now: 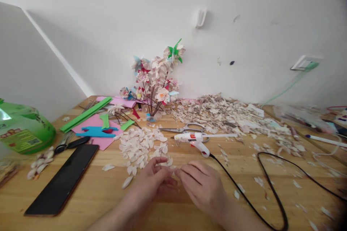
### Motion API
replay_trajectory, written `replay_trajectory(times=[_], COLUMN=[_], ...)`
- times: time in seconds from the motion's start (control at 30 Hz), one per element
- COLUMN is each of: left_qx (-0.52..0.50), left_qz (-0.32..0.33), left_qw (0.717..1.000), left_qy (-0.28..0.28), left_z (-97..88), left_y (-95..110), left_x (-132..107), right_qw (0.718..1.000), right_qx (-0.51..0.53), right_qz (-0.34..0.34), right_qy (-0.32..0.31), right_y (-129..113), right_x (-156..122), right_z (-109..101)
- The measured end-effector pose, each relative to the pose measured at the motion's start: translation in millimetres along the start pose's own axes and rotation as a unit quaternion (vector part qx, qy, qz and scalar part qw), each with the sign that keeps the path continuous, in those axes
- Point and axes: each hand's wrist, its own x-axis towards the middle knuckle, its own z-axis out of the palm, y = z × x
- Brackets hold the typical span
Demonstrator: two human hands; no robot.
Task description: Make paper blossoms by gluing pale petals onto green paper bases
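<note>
My left hand point(156, 179) and my right hand point(202, 186) meet fingertip to fingertip low over the table. Both are closed in a pinch, and whatever is between the fingers is too small and hidden to make out. Just beyond my left hand lies a pile of pale petals point(141, 146). Past my right hand rests a white hot glue gun point(193, 138) with a glue stick in its back. Grey scissors point(184, 128) lie behind it, partly covered by the gun. Flowers made of petals and coloured paper point(159, 75) stand on thin stems at the back.
A black phone point(63, 178) lies at left, near a green bottle point(29, 126) and strips of coloured paper point(86, 113). Dry petals point(225, 112) are heaped along the wall. The gun's black cord point(267, 173) loops across the right side. A white pen point(326, 140) lies far right.
</note>
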Motion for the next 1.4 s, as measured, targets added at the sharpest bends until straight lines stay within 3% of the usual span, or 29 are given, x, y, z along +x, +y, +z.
replay_trajectory(times=[0.17,0.33,0.43,0.57,0.67,0.77,0.87,1.03,1.2,1.27,1.4], left_qx=[0.019,0.029,0.058,0.110,0.129,0.138,0.154,0.198,0.184,0.173,0.159], left_qz=[0.026,0.052,0.106,0.209,0.269,0.289,0.283,0.294,0.277,0.264,0.251], left_qw=[0.999,0.998,0.992,0.969,0.950,0.942,0.941,0.929,0.937,0.943,0.950], left_qy=[-0.007,0.024,0.038,0.074,0.095,0.104,0.098,0.104,0.108,0.103,0.095], left_z=[-3.6,-10.8,-15.0,-22.1,-27.6,-34.0,-41.0,-48.5,-52.5,-55.1,-59.8], left_y=[-3.6,-0.8,7.7,14.4,14.8,14.6,14.7,10.7,4.9,4.0,4.9], left_x=[7.3,11.3,9.1,10.6,14.1,16.4,17.4,20.3,26.5,29.0,31.8], right_qw=[1.000,1.000,0.995,0.961,0.934,0.905,0.901,0.892,0.879,0.858,0.786], right_qx=[-0.012,0.004,0.001,-0.086,-0.107,-0.121,-0.055,0.094,0.142,0.199,0.320], right_qz=[-0.005,0.009,0.091,0.241,0.339,0.408,0.430,0.427,0.441,0.467,0.529], right_qy=[0.023,0.022,0.052,0.109,0.041,-0.015,-0.034,-0.115,-0.116,-0.073,-0.004], right_y=[-2.9,3.6,21.5,55.1,73.7,83.3,87.2,87.9,81.3,73.6,52.4], right_x=[3.2,3.4,-4.6,-19.4,-25.5,-26.7,-24.8,-20.5,-23.1,-23.7,-22.3], right_z=[0.6,-10.0,-19.9,-25.8,-19.1,-5.5,8.3,18.7,17.0,14.2,7.1])
